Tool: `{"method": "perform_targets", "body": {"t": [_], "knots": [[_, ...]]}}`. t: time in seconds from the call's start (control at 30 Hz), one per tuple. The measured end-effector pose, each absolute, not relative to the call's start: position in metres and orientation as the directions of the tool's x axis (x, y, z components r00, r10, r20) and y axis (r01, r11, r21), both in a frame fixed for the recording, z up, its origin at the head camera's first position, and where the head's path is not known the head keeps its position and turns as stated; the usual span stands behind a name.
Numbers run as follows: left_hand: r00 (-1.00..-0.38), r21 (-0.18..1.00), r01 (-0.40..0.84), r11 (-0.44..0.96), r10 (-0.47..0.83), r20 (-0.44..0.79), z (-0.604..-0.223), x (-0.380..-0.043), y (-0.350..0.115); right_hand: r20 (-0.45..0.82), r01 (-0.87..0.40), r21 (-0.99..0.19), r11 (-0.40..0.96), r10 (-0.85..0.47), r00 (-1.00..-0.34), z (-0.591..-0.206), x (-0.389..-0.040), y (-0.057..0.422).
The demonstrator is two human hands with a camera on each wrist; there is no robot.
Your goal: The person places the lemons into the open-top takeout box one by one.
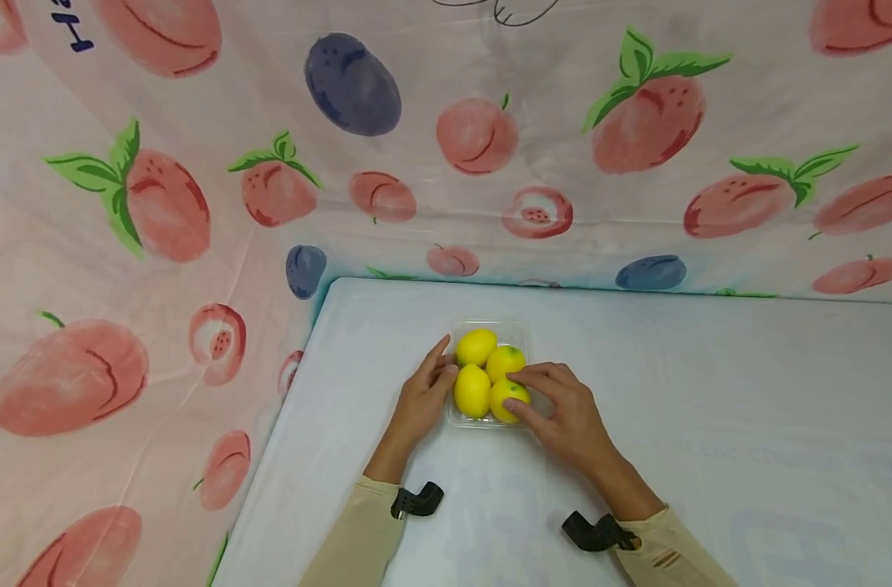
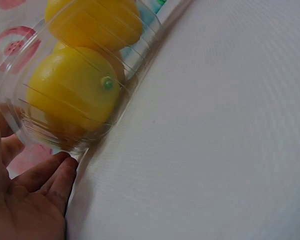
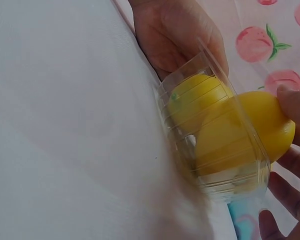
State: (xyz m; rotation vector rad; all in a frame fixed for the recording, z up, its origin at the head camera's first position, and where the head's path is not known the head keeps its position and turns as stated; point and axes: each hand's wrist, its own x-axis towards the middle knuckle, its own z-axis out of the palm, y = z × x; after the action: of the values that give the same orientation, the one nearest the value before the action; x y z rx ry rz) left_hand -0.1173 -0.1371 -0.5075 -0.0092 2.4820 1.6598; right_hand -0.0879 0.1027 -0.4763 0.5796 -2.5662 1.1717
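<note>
A clear plastic container [image 1: 515, 328] stands on the white table and holds several yellow lemons [image 1: 472, 391]. My right hand [image 1: 572, 420] pinches the near right lemon [image 1: 506, 398] between thumb and fingers. In the right wrist view that lemon [image 3: 270, 122] tilts partly above the container's rim, with the thumb on its upper side. Along the container's left wall rests my left hand [image 1: 420, 399], its fingers fairly straight. The left wrist view has this hand [image 2: 32, 200] beside the container's end, fingertips at its lower edge. Some lemons are partly hidden behind others there.
The white tabletop [image 1: 710, 391] spreads widely to the right. A fruit-print cloth [image 1: 417, 81] hangs behind the table and along its left side. Black wrist mounts [image 1: 596, 531] sit on both forearms.
</note>
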Motion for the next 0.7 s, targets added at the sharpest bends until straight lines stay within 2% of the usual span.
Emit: {"method": "perform_targets", "body": {"t": [0.7], "knots": [[-0.988, 0.92, -0.088, 0.381, 0.083, -0.129, -0.5078, -0.118, -0.1362, 0.392, -0.494, -0.578, 0.649, -0.31, -0.866, -0.477, -0.0938, 0.1022]]}}
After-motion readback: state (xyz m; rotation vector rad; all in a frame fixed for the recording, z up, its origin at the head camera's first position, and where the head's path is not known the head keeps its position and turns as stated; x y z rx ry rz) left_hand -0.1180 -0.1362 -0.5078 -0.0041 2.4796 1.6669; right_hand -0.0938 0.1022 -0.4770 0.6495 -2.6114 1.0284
